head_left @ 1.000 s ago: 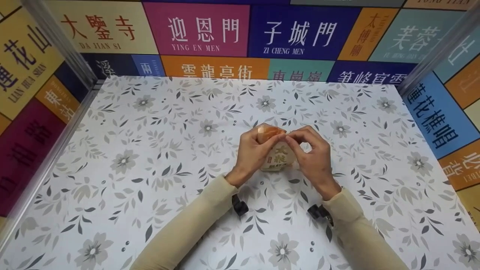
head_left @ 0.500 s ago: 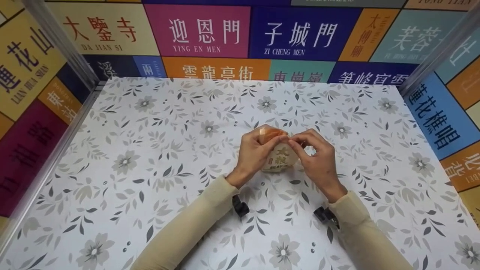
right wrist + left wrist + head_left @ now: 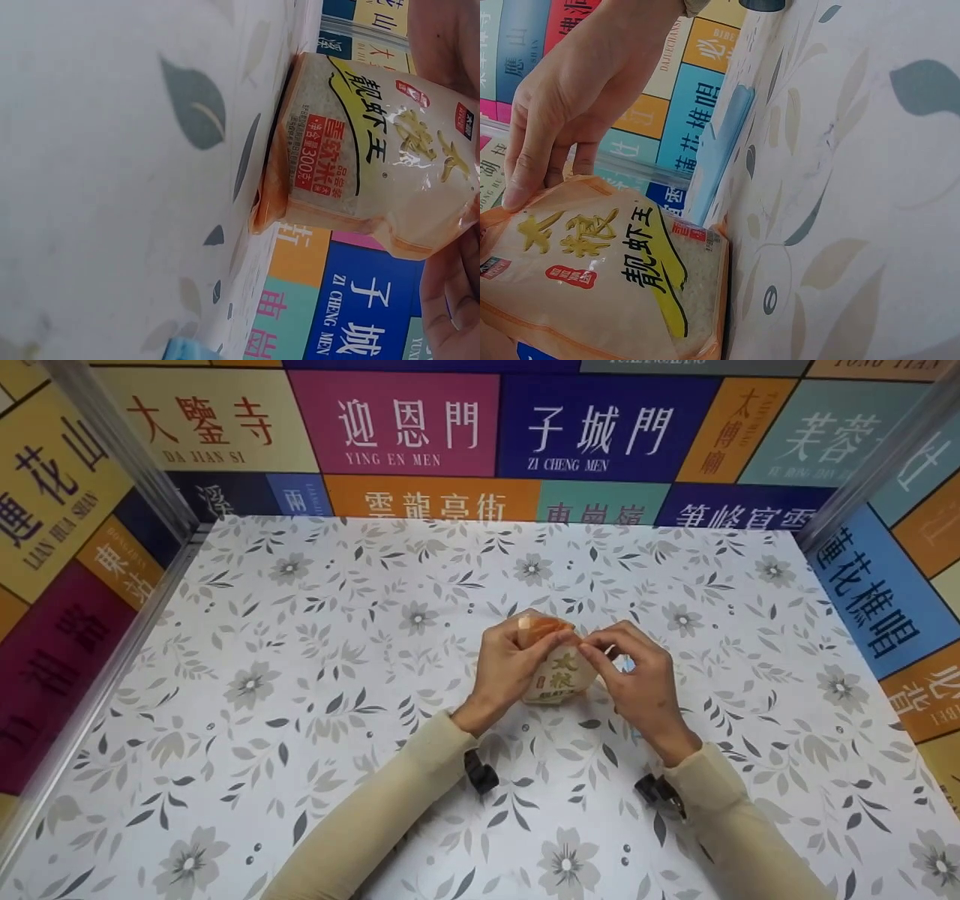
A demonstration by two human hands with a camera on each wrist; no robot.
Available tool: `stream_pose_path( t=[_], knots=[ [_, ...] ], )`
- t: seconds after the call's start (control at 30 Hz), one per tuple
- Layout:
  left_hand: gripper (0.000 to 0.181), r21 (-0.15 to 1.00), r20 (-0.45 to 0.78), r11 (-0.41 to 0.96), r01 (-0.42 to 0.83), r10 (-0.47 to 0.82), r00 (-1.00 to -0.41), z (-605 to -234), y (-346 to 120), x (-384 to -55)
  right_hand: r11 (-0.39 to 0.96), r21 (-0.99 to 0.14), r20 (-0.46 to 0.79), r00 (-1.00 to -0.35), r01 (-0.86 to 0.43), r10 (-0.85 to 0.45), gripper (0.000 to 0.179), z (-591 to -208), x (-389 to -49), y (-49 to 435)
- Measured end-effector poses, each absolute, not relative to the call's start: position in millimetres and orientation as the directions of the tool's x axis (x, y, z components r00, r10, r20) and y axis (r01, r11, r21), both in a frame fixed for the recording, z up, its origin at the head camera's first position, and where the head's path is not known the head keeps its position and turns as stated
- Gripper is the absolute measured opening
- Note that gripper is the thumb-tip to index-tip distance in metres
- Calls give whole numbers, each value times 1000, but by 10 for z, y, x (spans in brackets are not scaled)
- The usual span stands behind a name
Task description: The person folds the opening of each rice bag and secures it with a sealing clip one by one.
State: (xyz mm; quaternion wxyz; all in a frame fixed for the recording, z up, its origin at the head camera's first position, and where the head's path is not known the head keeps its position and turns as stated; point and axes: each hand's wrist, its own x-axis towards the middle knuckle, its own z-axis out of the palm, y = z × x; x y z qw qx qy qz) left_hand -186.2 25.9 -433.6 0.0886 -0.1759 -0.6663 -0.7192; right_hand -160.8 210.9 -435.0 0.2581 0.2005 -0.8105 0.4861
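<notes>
A small bag of rice [image 3: 561,675] with orange edges and gold and black lettering stands upright on the table in front of me. My left hand [image 3: 510,660] grips its orange top from the left, its thumb along the upper edge. My right hand [image 3: 637,675] pinches the top edge on the right, close to the left thumb. In the left wrist view the right hand [image 3: 577,97] holds the bag's upper corner. The right wrist view shows the bag [image 3: 360,150] with rice visible low in it, and part of my right hand [image 3: 454,292].
A long light-blue strip-like thing [image 3: 724,150] lies on the table beside the bag, mostly hidden by the right hand in the head view. A white flowered cover [image 3: 337,622] spreads over the table. Colourful panels with lettering [image 3: 405,427] stand around it.
My right hand has shifted slightly right and toward me, still pinching the bag's edge. The left hand has stayed nearly still. Some light blue now shows behind the right hand.
</notes>
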Motion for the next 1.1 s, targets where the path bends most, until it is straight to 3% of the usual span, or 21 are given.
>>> stream_pose_path(
  t=[1.1],
  knots=[
    [17,928,368,-104,357,109,-924,-4335,260,-1865,486,-674,581,-805,-556,-116,8,-4418,-1573,2277]
  ],
)
